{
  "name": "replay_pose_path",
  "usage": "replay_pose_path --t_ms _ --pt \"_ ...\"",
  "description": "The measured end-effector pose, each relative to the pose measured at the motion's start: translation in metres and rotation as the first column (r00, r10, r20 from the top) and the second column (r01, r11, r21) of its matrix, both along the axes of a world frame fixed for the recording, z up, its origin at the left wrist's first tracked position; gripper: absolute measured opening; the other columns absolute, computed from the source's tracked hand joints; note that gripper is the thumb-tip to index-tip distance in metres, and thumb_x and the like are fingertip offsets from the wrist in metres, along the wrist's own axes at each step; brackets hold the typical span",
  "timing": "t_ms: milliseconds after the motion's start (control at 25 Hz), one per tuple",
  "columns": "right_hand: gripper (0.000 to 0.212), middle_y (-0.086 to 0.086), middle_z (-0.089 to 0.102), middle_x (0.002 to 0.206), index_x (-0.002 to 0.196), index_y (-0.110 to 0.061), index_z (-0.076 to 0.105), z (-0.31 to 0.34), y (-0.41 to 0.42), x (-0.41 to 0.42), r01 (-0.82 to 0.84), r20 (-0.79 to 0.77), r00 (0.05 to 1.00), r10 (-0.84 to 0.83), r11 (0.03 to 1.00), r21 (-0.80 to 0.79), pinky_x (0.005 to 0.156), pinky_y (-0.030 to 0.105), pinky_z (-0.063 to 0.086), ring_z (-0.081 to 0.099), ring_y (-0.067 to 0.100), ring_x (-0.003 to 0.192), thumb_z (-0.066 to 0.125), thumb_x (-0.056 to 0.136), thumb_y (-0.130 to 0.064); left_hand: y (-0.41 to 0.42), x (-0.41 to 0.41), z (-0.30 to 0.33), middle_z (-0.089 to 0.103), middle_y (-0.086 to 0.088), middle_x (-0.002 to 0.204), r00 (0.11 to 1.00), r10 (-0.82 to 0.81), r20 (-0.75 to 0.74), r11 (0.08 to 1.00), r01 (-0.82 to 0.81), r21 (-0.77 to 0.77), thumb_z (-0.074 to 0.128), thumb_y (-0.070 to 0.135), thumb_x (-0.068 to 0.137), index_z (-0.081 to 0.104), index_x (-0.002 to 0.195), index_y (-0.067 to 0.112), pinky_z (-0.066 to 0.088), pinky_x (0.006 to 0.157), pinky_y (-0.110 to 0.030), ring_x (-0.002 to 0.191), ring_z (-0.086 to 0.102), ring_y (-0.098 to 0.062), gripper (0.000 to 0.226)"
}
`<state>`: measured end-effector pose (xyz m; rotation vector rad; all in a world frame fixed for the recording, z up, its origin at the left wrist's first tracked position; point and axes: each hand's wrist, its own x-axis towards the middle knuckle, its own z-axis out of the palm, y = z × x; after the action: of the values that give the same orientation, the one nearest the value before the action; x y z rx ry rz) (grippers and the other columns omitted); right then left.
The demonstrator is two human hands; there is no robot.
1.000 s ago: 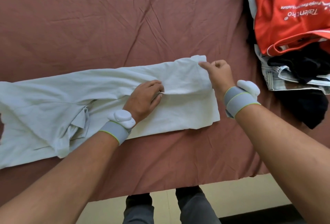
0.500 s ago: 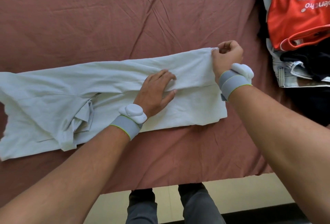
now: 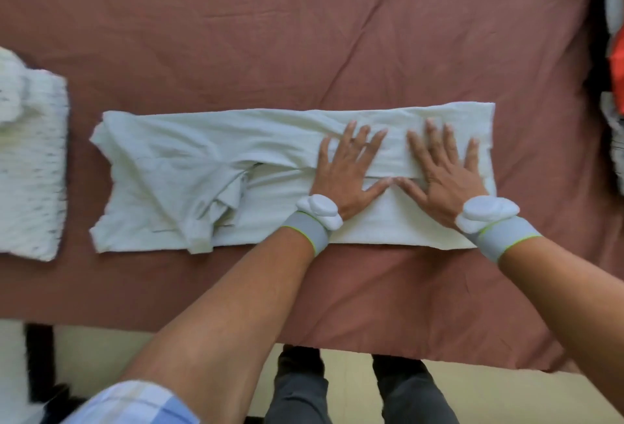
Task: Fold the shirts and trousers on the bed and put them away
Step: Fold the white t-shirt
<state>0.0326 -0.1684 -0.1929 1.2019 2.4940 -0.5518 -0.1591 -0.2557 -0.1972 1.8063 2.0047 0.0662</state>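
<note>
Both hands, left hand (image 3: 347, 175) and right hand (image 3: 439, 180), press flat with spread fingers on the pale shirt's (image 3: 189, 167) right half, grasping nothing.

No text, label, brand, number or sign can be read anywhere in the view. The pale shirt (image 3: 236, 167) on the bed shows plain cloth with no print. The knitted garment (image 3: 30, 167) at the left edge carries only small dark flecks, not letters. The orange cloth (image 3: 617, 75) at the right edge shows just a sliver, blurred, with no lettering on the part in view. The white pods on the grey wristbands (image 3: 312, 231) bear no marking that can be made out.
</note>
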Motion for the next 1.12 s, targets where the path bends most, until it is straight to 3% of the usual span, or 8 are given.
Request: replay_pose_path --t_ms 200,320,400,440,520,560,840,1120 --pt "0.086 0.017 0.033 0.153 0.149 -0.004 0.024 0.04 -0.069 -0.091 -0.36 -0.321 0.88 0.351 0.933 0.034 0.106 0.059 0.034 0.036 0.037 0.139 0.071 0.081 -0.026 -0.095 -0.103 0.038 0.045 -0.008 0.149 0.964 0.263 0.039 0.959 -0.266 0.102 0.039 0.036 0.094 0.042 0.147 0.015 0.03 0.113 -0.046 0.142 0.034 -0.023 0.058" --pt "0.064 0.017 0.035 0.152 0.148 -0.002 0.029 0.057 -0.112 -0.169 -0.465 -0.366 0.847 0.384 0.87 -0.165 0.114 0.044 0.028 0.036 0.033 0.14 0.058 0.091 -0.008 -0.165 -0.187 0.042 0.053 -0.015 0.137 0.902 0.406 0.146 0.885 -0.428 0.183 0.042 0.012 0.091 0.05 0.136 0.005 0.034 0.11 -0.041 0.13 0.041 -0.026 0.047" --pt "0.052 0.021 0.053 0.136 0.137 0.0 0.047 0.057 -0.128 -0.208 -0.353 -0.495 0.835 0.239 0.923 -0.152 0.1 0.044 0.044 0.054 0.038 0.121 0.06 0.087 -0.001 -0.192 -0.22 0.044 0.05 -0.01 0.138 0.638 0.7 0.32 0.664 -0.747 0.036 0.053 0.011 0.092 0.047 0.138 0.011 0.042 0.103 -0.033 0.123 0.049 -0.021 0.046" --pt "0.048 0.018 0.056 0.129 0.133 -0.002 0.051 0.055 -0.134 -0.221 -0.25 -0.505 0.857 0.106 0.942 -0.226 0.094 0.043 0.047 0.056 0.037 0.114 0.062 0.086 -0.003 -0.197 -0.229 0.043 0.051 -0.009 0.138 0.361 0.833 0.42 0.457 -0.877 -0.151 0.059 0.017 0.091 0.044 0.14 0.013 0.046 0.096 -0.029 0.118 0.054 -0.02 0.051" --pt "0.045 0.01 0.055 0.123 0.128 -0.009 0.053 0.051 -0.14 -0.236 -0.067 -0.476 0.87 -0.126 0.927 -0.368 0.086 0.042 0.049 0.056 0.029 0.109 0.066 0.085 -0.014 -0.186 -0.238 0.038 0.057 -0.015 0.131 -0.156 0.83 0.536 0.17 -0.844 -0.508 0.065 0.025 0.092 0.041 0.143 0.013 0.048 0.087 -0.026 0.107 0.061 -0.019 0.057" --pt "0.046 0.008 0.054 0.119 0.125 -0.011 0.054 0.049 -0.146 -0.242 -0.033 -0.452 0.88 -0.147 0.93 -0.367 0.083 0.043 0.05 0.055 0.027 0.107 0.07 0.083 -0.02 -0.178 -0.243 0.037 0.062 -0.014 0.119 -0.242 0.803 0.544 0.141 -0.811 -0.568 0.065 0.027 0.093 0.042 0.142 0.013 0.048 0.083 -0.026 0.094 0.062 -0.015 0.056" --pt "0.058 0.007 0.054 0.109 0.113 -0.012 0.058 0.047 -0.192 -0.279 -0.364 -0.174 0.917 0.358 0.931 -0.004 0.078 0.042 0.043 0.052 0.029 0.098 0.081 0.069 -0.042 -0.152 -0.27 0.039 0.069 0.0 0.086 -0.227 0.79 0.569 0.204 -0.778 -0.594 0.074 0.022 0.084 0.071 0.093 0.013 0.05 0.07 -0.025 0.073 0.058 -0.014 0.013" --pt "0.006 0.005 0.056 0.085 0.086 -0.006 0.059 0.048 -0.204 -0.273 -0.132 -0.522 0.852 0.04 0.981 -0.14 0.072 0.026 0.039 0.052 0.026 0.083 0.062 0.088 -0.011 -0.152 -0.279 0.04 0.068 -0.003 0.092 -0.32 0.519 0.792 0.329 -0.781 -0.531 0.065 0.006 0.09 0.059 0.103 0.008 0.052 0.083 -0.025 0.084 0.064 -0.012 0.014"
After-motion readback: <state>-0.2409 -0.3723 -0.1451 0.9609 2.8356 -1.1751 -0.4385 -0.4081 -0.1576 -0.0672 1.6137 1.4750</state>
